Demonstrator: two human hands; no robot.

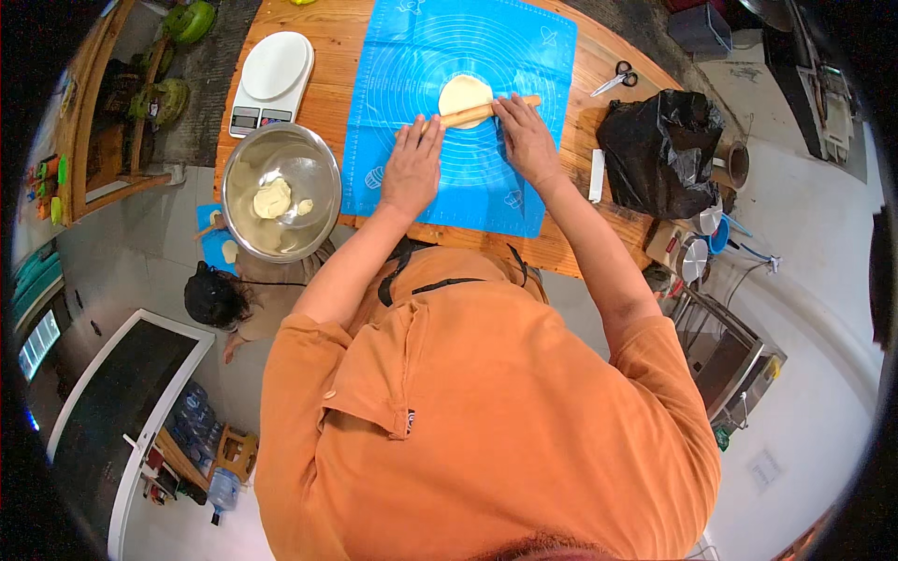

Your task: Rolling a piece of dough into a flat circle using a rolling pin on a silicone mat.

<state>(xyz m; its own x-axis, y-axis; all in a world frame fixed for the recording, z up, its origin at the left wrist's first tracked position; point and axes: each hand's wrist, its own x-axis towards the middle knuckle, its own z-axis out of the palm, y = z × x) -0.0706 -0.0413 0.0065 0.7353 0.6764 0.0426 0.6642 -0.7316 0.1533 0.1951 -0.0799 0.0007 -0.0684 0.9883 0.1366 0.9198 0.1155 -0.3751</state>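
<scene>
A wooden rolling pin (468, 113) lies slightly aslant across a flat round of pale dough (464, 91). My left hand (414, 168) holds the pin's left part, its fingers laid over the wood. At the other end my right hand (526, 137) holds the pin, its fingertips over the wood near the dough's right edge. Dough and pin rest on a blue silicone pastry mat (477, 189) printed with rings and rulers. The pin covers the lower part of the round.
Left of the mat, a steel bowl (309, 210) holds a dough lump (272, 199) and a smaller piece. Behind it sits a white kitchen scale (275, 66). Scissors (617, 78), a white strip (597, 175) and a black plastic bag (652, 154) lie right. Another person (217, 294) is low at left.
</scene>
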